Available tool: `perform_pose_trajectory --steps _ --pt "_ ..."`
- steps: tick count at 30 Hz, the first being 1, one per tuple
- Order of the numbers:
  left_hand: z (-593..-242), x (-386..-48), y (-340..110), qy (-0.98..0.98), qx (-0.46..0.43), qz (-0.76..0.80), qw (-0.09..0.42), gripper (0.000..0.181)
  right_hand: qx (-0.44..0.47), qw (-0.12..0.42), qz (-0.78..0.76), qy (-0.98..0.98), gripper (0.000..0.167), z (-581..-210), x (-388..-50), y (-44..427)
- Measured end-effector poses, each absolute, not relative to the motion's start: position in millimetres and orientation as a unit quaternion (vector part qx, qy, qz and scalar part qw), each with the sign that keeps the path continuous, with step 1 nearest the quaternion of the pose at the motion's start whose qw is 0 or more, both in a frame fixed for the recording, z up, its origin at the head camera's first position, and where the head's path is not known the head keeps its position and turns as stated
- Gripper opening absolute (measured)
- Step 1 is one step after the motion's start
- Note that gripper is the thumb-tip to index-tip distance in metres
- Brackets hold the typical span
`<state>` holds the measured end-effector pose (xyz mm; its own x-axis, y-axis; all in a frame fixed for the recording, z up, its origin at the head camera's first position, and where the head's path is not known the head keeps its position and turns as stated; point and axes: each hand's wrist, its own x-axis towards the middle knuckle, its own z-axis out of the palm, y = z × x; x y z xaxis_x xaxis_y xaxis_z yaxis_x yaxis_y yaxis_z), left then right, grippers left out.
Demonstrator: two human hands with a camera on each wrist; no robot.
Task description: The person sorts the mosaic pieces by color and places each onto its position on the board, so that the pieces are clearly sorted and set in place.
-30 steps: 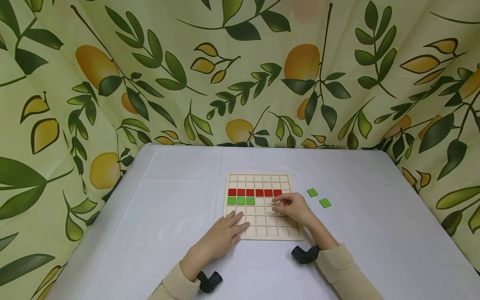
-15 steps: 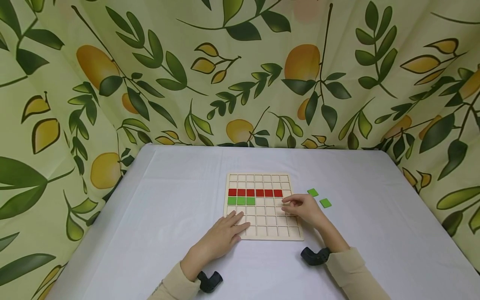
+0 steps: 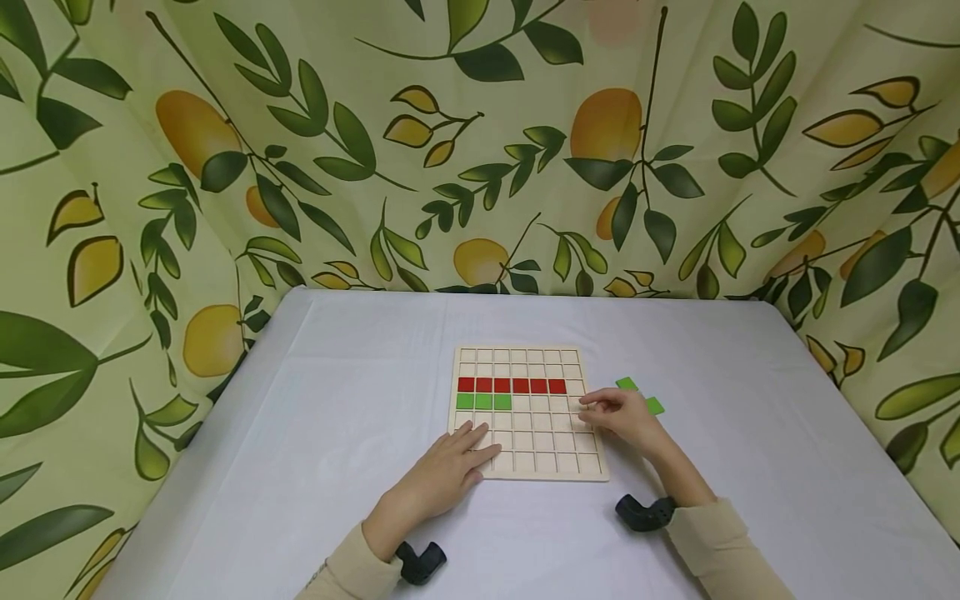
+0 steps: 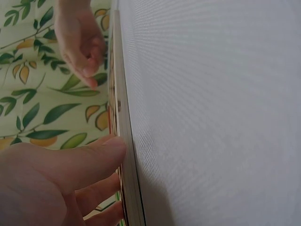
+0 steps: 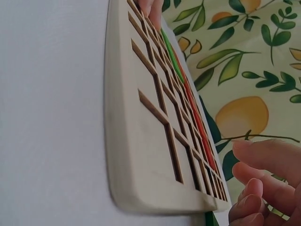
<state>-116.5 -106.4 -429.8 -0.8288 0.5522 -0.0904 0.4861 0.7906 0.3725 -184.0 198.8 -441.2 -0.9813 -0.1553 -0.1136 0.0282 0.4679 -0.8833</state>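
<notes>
A pale wooden grid board [image 3: 525, 450] lies on the table, with a row of several red tiles [image 3: 520, 386] and three green tiles [image 3: 483, 402] in the row below. My left hand [image 3: 444, 467] rests with extended fingers on its lower left corner; in the left wrist view the thumb [image 4: 94, 157] lies along the board's edge. Over the board's right edge hovers my right hand [image 3: 622, 418], fingers loosely bent. The right wrist view shows thumb and forefinger apart, nothing between them. Two loose green tiles, one farther back [image 3: 626, 383] and one nearer [image 3: 656, 406], lie just beyond this hand, partly covered.
A white cloth [image 3: 360, 375] covers the table. Patterned fabric [image 3: 480, 167] with leaves and fruit hangs behind and at both sides. Black curved pieces sit at the left wrist [image 3: 422, 564] and the right wrist [image 3: 643, 512].
My right hand has moved rightward from the middle of the green row to the board's right edge, near the loose green tiles. The left hand stays where it was.
</notes>
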Motion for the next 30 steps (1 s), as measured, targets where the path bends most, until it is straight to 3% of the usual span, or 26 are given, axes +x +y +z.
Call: perform_pose_trajectory --steps 30 --pt "-429 -117 -105 0.941 0.274 0.174 0.101 0.041 0.001 0.044 -0.464 0.885 0.029 -445 -180 216"
